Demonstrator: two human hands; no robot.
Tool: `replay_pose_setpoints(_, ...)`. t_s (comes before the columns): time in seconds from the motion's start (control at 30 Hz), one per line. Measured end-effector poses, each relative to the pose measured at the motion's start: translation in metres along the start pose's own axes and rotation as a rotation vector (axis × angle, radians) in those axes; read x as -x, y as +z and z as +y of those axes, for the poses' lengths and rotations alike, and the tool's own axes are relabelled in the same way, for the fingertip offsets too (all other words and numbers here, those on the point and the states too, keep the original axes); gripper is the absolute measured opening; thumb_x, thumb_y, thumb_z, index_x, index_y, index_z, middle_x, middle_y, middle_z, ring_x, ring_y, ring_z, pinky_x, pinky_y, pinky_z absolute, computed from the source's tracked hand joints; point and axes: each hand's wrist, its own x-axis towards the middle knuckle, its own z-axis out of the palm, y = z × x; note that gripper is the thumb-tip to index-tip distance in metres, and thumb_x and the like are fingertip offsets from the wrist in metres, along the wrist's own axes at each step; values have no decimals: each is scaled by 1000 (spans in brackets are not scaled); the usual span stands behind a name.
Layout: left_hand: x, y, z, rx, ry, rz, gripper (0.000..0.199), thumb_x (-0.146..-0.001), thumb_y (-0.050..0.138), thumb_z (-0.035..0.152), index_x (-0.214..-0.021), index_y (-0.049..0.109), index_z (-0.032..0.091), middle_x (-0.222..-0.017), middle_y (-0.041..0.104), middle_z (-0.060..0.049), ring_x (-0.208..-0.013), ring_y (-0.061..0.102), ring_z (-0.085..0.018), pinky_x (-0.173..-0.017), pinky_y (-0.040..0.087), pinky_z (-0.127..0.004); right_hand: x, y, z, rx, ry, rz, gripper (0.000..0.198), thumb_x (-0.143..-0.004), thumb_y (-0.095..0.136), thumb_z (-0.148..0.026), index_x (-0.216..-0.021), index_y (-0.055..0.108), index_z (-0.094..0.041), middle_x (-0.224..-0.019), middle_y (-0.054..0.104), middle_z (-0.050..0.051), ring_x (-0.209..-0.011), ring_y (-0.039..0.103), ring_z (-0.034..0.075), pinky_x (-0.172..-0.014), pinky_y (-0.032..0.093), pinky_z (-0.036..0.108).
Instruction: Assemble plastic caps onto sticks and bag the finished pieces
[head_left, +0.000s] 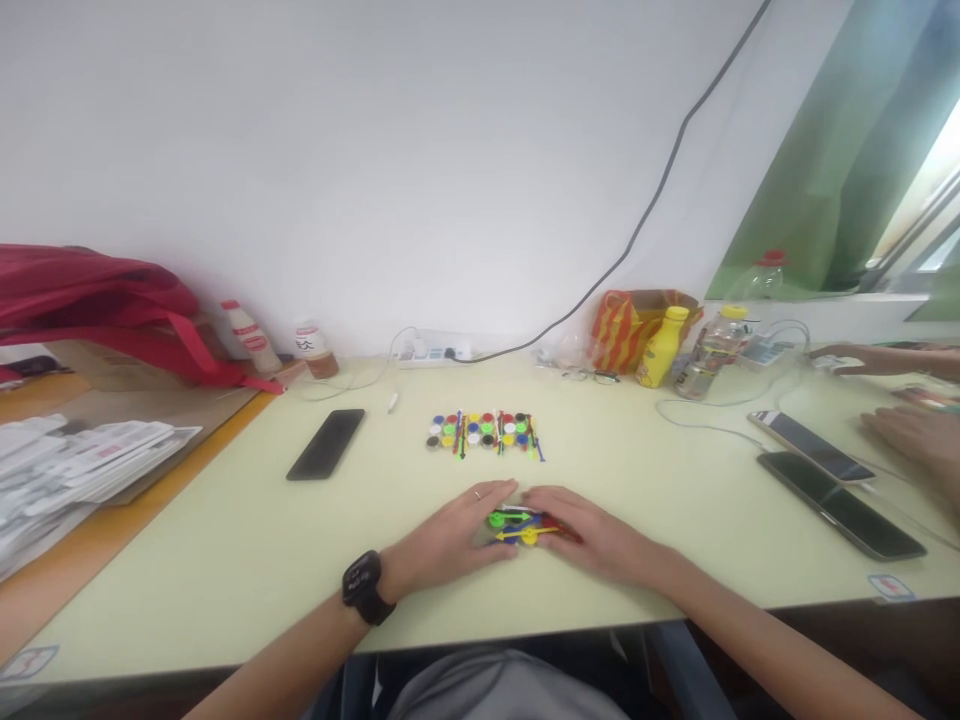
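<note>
My left hand [461, 535], with a ring and a black watch on its wrist, lies curved on the table with thumb and fingers apart. Facing it, my right hand [589, 535] is cupped the same way. Between them sits a small pile of coloured plastic arrow spinners and discs [517, 526], in green, yellow, blue, red and white. My palms and fingers border this pile and partly hide it, touching its edges. Just beyond my fingertips, a neat block of coloured discs in rows [487, 430] has several thin arrows [499, 432] lying across it.
A black phone [326, 445] lies to the left, two more phones [840, 505] to the right. Bottles [664, 348], a striped bag [619, 330] and a power strip [435, 350] line the wall. Papers [90, 460] fill the left side. Another person's hand [915, 435] rests at far right.
</note>
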Motion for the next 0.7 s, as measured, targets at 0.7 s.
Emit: replay_pose_setpoints(0.7, 2, -16, -13, -104, 37, 94, 60, -95, 62, 48, -150, 47, 29, -152, 53, -9, -144, 44, -29, -122, 37, -49, -30, -15, 45, 164, 16, 414, 32, -101, 51, -36, -130, 56, -25, -127, 62, 12, -122, 56, 28, -108, 46, 48)
